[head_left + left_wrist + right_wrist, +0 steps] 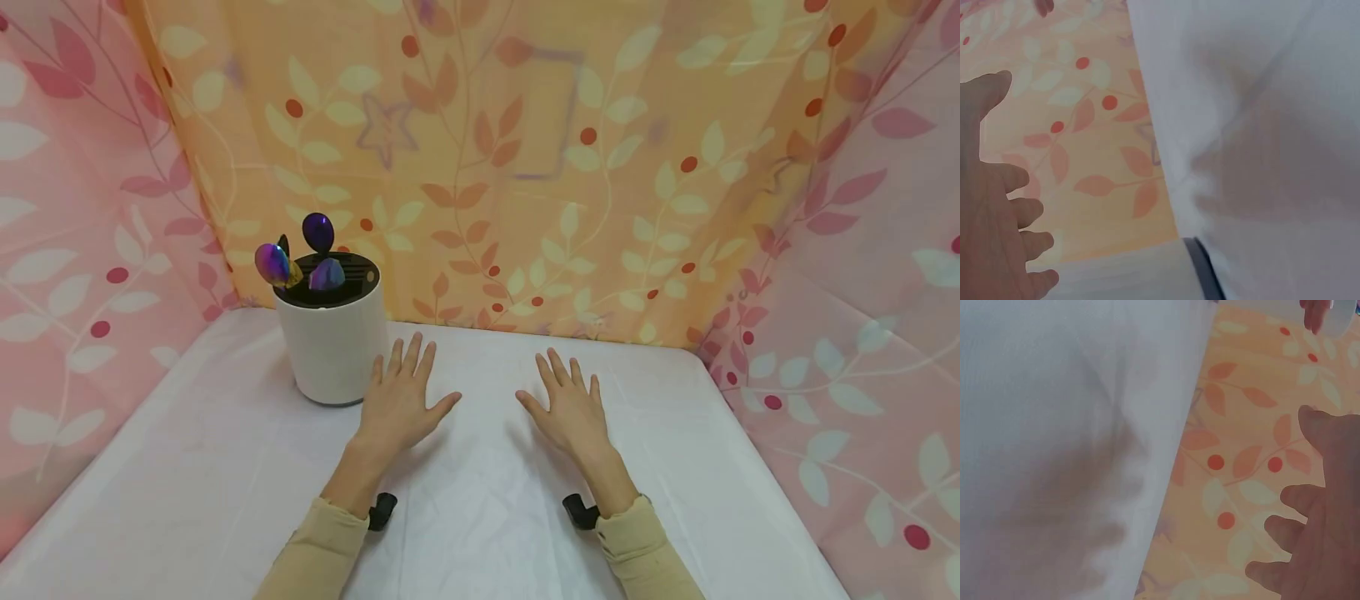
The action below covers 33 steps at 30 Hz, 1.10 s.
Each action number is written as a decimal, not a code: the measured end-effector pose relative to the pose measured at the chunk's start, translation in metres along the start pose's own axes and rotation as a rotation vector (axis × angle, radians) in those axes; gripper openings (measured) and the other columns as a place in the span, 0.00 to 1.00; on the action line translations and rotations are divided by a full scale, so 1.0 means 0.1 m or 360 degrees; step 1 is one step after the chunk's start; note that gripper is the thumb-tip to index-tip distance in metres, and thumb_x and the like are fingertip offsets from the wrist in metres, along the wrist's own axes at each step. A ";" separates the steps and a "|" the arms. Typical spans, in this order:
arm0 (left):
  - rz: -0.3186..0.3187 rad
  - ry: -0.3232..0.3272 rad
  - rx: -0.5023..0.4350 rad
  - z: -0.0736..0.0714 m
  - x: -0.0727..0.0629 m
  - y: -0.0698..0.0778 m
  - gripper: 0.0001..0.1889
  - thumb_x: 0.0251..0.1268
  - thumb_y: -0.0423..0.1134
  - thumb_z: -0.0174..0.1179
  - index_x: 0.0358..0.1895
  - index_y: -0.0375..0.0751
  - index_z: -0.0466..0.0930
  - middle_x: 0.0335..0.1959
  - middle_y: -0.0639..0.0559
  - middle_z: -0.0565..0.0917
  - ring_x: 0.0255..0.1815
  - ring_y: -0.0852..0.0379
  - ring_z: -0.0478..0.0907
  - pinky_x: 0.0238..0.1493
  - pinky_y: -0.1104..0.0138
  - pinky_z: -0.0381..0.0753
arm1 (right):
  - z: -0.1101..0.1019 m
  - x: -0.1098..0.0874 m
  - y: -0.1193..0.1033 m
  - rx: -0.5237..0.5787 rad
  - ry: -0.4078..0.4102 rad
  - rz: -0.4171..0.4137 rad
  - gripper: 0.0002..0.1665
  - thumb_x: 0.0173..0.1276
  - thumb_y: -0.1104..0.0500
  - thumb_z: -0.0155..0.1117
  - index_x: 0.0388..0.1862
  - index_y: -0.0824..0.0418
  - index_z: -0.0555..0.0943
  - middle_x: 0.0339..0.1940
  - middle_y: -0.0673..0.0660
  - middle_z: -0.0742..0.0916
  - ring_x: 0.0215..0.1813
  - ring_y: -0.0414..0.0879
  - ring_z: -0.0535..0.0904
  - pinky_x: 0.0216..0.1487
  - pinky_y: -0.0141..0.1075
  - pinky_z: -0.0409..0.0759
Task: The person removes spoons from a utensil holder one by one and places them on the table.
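My left hand (396,410) and right hand (574,418) spread wide above the white cloth-covered table (480,525), the white cylindrical black-topped holder (332,350) with shiny purple rounded pieces (318,233) standing just beside my left fingers.

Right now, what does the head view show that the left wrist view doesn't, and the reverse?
Only the head view shows shiny purple utensils, tan sleeves and pink leafy cloth. Only the left wrist view shows the underside of the left hand. Both show that hand, the white container, the orange leafy backdrop and white tablecloth.
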<state>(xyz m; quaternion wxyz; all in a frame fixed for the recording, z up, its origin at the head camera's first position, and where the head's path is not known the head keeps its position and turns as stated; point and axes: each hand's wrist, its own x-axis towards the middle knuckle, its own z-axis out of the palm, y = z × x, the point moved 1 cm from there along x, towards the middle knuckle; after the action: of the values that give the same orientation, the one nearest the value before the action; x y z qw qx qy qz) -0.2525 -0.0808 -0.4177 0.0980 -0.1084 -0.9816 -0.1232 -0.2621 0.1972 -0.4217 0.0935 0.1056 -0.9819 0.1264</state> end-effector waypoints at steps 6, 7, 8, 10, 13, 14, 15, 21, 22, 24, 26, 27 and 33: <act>0.0070 0.0099 0.0040 -0.20 -0.09 -0.01 0.51 0.72 0.74 0.47 0.85 0.44 0.47 0.87 0.43 0.43 0.86 0.39 0.39 0.82 0.39 0.42 | -0.07 0.00 -0.07 0.0021 0.0054 -0.0047 0.49 0.78 0.26 0.45 0.87 0.50 0.53 0.87 0.53 0.55 0.86 0.61 0.45 0.80 0.68 0.41; 0.0086 0.0122 0.0047 -0.24 -0.10 -0.01 0.50 0.72 0.73 0.48 0.85 0.44 0.47 0.87 0.43 0.43 0.86 0.39 0.39 0.82 0.39 0.42 | -0.09 0.00 -0.09 0.0024 0.0070 -0.0061 0.50 0.78 0.25 0.44 0.87 0.50 0.53 0.87 0.53 0.55 0.86 0.62 0.46 0.80 0.68 0.41; 0.0104 0.0148 0.0041 -0.28 -0.11 -0.01 0.50 0.72 0.73 0.49 0.85 0.43 0.48 0.87 0.43 0.44 0.86 0.38 0.38 0.82 0.39 0.43 | -0.11 0.01 -0.11 0.0028 0.0088 -0.0073 0.50 0.78 0.25 0.44 0.87 0.50 0.53 0.87 0.53 0.55 0.86 0.61 0.46 0.80 0.68 0.41; 0.0141 0.0213 0.0047 -0.35 -0.13 -0.01 0.50 0.72 0.72 0.52 0.85 0.42 0.49 0.86 0.42 0.45 0.86 0.38 0.40 0.81 0.38 0.45 | -0.16 0.02 -0.15 0.0044 0.0122 -0.0095 0.50 0.78 0.25 0.43 0.87 0.51 0.53 0.87 0.53 0.55 0.86 0.61 0.46 0.80 0.68 0.41; 0.0188 0.0319 0.0038 -0.48 -0.16 -0.02 0.50 0.71 0.70 0.55 0.84 0.40 0.53 0.86 0.42 0.48 0.86 0.37 0.41 0.80 0.37 0.48 | -0.25 0.04 -0.22 0.0072 0.0179 -0.0142 0.50 0.78 0.25 0.43 0.87 0.52 0.53 0.87 0.53 0.55 0.86 0.60 0.47 0.81 0.67 0.42; 0.0204 0.0358 0.0029 -0.53 -0.16 -0.03 0.50 0.70 0.70 0.57 0.84 0.40 0.53 0.86 0.42 0.48 0.85 0.36 0.42 0.80 0.36 0.48 | -0.28 0.05 -0.25 0.0079 0.0205 -0.0159 0.50 0.78 0.25 0.43 0.87 0.52 0.53 0.87 0.53 0.56 0.86 0.60 0.48 0.81 0.67 0.42; 0.0217 0.0395 0.0025 -0.57 -0.17 -0.04 0.51 0.70 0.69 0.57 0.84 0.39 0.54 0.86 0.42 0.48 0.85 0.36 0.43 0.80 0.36 0.49 | -0.31 0.07 -0.28 0.0092 0.0234 -0.0183 0.50 0.78 0.26 0.44 0.87 0.52 0.53 0.87 0.53 0.57 0.86 0.60 0.49 0.81 0.67 0.43; 0.0266 0.0629 -0.0030 -0.87 -0.19 -0.18 0.52 0.69 0.65 0.62 0.84 0.39 0.51 0.86 0.42 0.46 0.85 0.36 0.43 0.79 0.34 0.48 | -0.43 0.19 -0.51 0.0191 0.0400 -0.0350 0.48 0.79 0.31 0.51 0.86 0.56 0.56 0.86 0.56 0.60 0.84 0.60 0.55 0.81 0.66 0.48; 0.0263 0.0666 -0.0026 -0.92 -0.20 -0.22 0.52 0.69 0.65 0.62 0.84 0.40 0.50 0.86 0.42 0.46 0.85 0.36 0.43 0.79 0.35 0.48 | -0.44 0.21 -0.57 0.0208 0.0418 -0.0374 0.48 0.79 0.32 0.51 0.86 0.56 0.56 0.86 0.56 0.60 0.84 0.60 0.55 0.81 0.66 0.49; 0.0241 0.0728 -0.0010 -1.02 -0.21 -0.29 0.51 0.69 0.64 0.62 0.85 0.40 0.50 0.86 0.42 0.46 0.85 0.36 0.43 0.80 0.36 0.48 | -0.47 0.27 -0.67 0.0229 0.0455 -0.0425 0.47 0.79 0.33 0.52 0.86 0.56 0.56 0.86 0.56 0.60 0.84 0.60 0.56 0.80 0.66 0.51; 0.0192 0.0748 0.0016 -1.12 -0.24 -0.38 0.51 0.70 0.63 0.61 0.85 0.40 0.48 0.86 0.43 0.45 0.86 0.38 0.40 0.81 0.37 0.46 | -0.49 0.33 -0.78 0.0249 0.0477 -0.0471 0.47 0.79 0.34 0.52 0.86 0.56 0.55 0.86 0.55 0.60 0.84 0.59 0.56 0.80 0.66 0.51; 0.0164 0.0754 0.0029 -1.17 -0.25 -0.43 0.51 0.70 0.63 0.60 0.85 0.41 0.48 0.86 0.43 0.44 0.86 0.39 0.40 0.81 0.37 0.45 | -0.50 0.36 -0.84 0.0253 0.0489 -0.0495 0.47 0.79 0.34 0.51 0.86 0.56 0.54 0.86 0.55 0.60 0.84 0.59 0.56 0.80 0.65 0.52; 0.0007 0.0765 0.0028 -1.40 -0.32 -0.75 0.50 0.71 0.63 0.59 0.85 0.39 0.47 0.86 0.42 0.42 0.86 0.40 0.35 0.82 0.38 0.38 | -0.54 0.58 -1.20 0.0289 0.0475 -0.0604 0.47 0.80 0.34 0.50 0.86 0.57 0.55 0.85 0.56 0.62 0.85 0.55 0.55 0.80 0.64 0.54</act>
<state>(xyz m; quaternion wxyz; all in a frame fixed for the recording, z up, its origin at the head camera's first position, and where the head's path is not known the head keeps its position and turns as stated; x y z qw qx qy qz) -0.2167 -0.1949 -0.3082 0.3299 -0.0772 -0.9309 -0.1366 -0.2811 0.0871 -0.3309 0.2497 0.2762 -0.9044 0.2083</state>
